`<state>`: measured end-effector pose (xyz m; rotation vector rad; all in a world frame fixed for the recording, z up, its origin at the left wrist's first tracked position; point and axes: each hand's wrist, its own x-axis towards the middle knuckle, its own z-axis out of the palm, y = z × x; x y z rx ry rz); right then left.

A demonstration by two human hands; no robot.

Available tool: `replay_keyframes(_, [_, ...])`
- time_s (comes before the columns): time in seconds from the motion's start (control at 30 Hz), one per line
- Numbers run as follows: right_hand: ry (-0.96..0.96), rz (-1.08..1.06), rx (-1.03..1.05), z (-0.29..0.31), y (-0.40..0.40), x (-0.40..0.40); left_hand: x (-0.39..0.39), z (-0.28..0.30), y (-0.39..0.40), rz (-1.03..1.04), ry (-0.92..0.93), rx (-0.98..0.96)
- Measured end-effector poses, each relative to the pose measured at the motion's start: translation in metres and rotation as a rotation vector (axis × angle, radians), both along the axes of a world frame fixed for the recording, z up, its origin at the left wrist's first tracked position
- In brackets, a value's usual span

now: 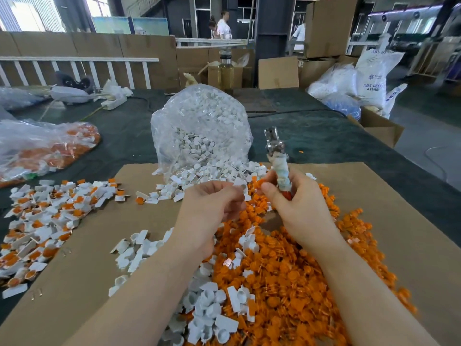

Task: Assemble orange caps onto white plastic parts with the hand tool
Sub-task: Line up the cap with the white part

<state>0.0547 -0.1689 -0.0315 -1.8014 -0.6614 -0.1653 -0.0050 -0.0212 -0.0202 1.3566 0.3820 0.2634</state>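
glass bottle, cardboard boxes, power strip

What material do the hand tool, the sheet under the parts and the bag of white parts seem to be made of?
Hand tool: the head looks like shiny metal, bright and reflective; the handle is wrapped in pale, worn tape or cloth, held by the right hand.
Sheet: brown matte cardboard, probably, with flat cut edges.
Bag: thin clear plastic film, glossy and wrinkled, parts visible through it.
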Motion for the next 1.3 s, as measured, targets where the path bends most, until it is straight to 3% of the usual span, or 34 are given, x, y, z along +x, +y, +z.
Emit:
replay_keyframes(0.6, [-0.272, -0.191, -0.048, -0.009, 0.014, -0.009, -0.006, -0.001, -0.019, 0.094, -0.097, -0.298])
replay_keyframes(1.3, [-0.247, -0.249, 0.049, -0.010, 0.018, -0.013, -0.011, -0.002, -0.029, 0.208, -0.203, -0.051])
